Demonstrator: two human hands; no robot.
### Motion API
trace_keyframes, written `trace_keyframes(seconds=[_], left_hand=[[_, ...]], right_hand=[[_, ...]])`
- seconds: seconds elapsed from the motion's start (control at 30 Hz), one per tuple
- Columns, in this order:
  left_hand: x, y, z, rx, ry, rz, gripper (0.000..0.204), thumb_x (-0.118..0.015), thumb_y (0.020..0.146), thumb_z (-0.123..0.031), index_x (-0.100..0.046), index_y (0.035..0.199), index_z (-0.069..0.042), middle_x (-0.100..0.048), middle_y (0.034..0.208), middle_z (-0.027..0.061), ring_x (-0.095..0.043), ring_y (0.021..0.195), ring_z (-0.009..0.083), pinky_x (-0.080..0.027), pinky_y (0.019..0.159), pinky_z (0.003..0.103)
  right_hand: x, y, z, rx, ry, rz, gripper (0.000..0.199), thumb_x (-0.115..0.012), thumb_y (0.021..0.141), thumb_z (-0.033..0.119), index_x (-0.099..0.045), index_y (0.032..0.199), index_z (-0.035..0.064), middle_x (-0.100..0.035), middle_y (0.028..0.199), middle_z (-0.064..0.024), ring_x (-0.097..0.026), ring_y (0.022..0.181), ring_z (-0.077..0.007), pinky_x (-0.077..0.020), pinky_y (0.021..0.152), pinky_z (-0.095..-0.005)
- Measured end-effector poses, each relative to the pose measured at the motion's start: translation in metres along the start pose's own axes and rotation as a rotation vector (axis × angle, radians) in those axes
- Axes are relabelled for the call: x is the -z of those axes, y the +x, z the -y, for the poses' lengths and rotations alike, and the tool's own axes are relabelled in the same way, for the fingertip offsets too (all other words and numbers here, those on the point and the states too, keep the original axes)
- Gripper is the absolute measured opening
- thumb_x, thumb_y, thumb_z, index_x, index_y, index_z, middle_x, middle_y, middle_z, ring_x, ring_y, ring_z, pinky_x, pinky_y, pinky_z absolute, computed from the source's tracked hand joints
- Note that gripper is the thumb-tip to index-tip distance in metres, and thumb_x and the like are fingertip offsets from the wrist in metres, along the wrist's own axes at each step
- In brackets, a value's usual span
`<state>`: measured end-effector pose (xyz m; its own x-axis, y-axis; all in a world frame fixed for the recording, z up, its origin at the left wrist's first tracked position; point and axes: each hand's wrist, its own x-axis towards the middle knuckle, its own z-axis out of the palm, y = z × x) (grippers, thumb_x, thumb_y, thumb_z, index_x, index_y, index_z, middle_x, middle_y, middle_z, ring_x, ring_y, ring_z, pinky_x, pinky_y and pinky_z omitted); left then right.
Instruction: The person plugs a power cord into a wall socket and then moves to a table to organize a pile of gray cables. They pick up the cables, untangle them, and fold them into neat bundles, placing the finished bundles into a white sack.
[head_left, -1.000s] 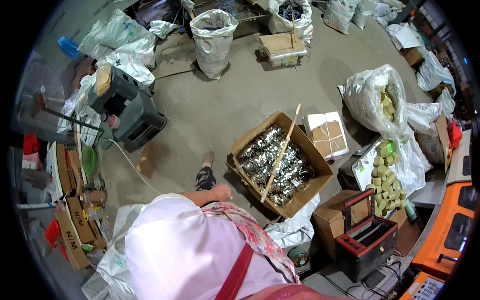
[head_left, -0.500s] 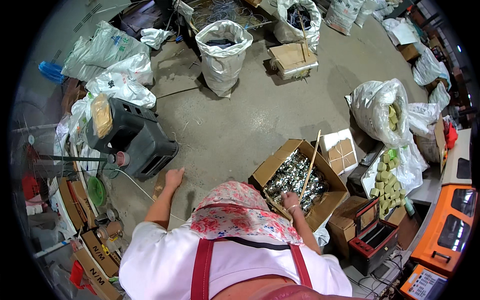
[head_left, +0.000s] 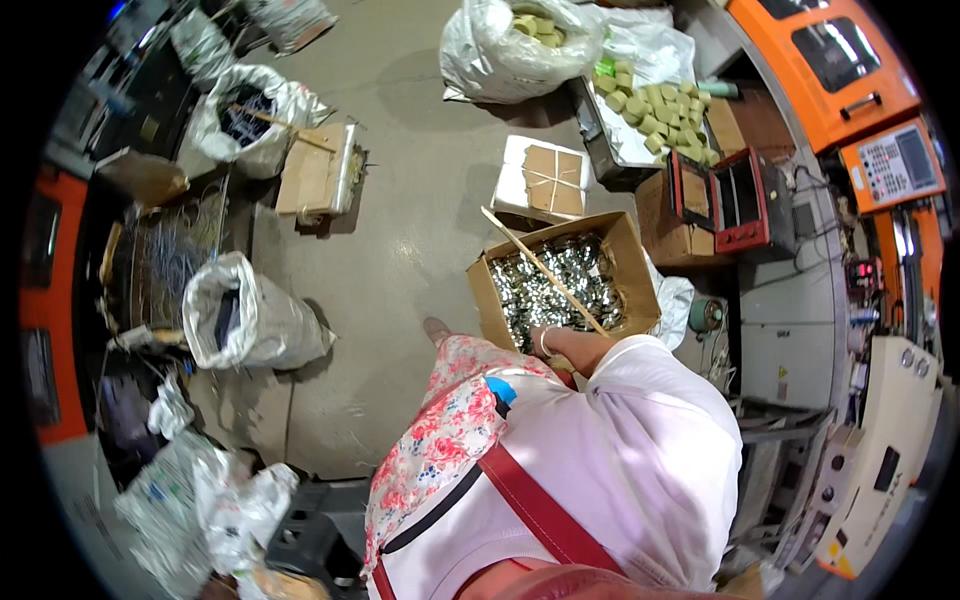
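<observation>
Forearm (head_left: 583, 350) angled leftward, right hand (head_left: 543, 341) at carton's (head_left: 487, 300) near edge.

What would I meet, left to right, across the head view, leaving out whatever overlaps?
Orange machine at the left edge → lower open white sack → box of shiny pieces → red-trimmed case → keypad panel.

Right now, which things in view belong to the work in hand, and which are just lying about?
Likely in the work:
right hand, at the box's near edge
open cardboard box
shiny metal pieces inside it
wooden stick lying across it

Apparently just lying about:
string-tied bundle beyond the box
yellow-green cylinders
red-and-black case
</observation>
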<state>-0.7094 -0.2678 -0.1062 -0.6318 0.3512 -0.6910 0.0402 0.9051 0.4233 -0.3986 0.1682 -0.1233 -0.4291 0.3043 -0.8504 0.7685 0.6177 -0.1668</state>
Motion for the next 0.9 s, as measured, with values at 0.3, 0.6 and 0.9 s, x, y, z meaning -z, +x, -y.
trace_keyframes(seconds=[0.3,0.6,0.9], left_hand=[[0.166,0.141,-0.149,-0.079,-0.14,-0.114,0.029,-0.047,0.082,-0.03,-0.055,0.072,-0.004,-0.055,0.064,0.0134,-0.055,0.058,0.0284,-0.04,0.058,0.043],[0.219,0.288,-0.224,-0.272,0.272,0.089,0.025,-0.052,0.08,-0.027,-0.052,0.067,-0.005,-0.052,0.058,0.0099,-0.053,0.053,0.0256,-0.038,0.05,0.04],[0.291,0.423,-0.325,-0.782,0.72,0.103,0.025,-0.056,0.079,-0.024,-0.049,0.062,-0.006,-0.049,0.053,0.0065,-0.05,0.047,0.0228,-0.037,0.041,0.037]], right_hand=[[0.205,0.111,0.066,0.078,-0.039,-0.345,0.028,-0.046,0.079,0.02,-0.066,0.088,0.0033,-0.063,0.092,-0.0191,-0.061,0.086,-0.033,-0.0485,0.076,-0.0392],[0.26,0.131,0.098,-0.161,0.427,-0.381,0.032,-0.044,0.078,0.021,-0.065,0.087,-0.0014,-0.061,0.094,-0.0214,-0.06,0.089,-0.0337,-0.0466,0.08,-0.0399],[0.2,0.133,0.083,-0.457,0.528,-0.349,0.026,-0.049,0.076,0.019,-0.067,0.081,0.0017,-0.063,0.089,-0.019,-0.062,0.085,-0.0324,-0.0498,0.073,-0.0383]])
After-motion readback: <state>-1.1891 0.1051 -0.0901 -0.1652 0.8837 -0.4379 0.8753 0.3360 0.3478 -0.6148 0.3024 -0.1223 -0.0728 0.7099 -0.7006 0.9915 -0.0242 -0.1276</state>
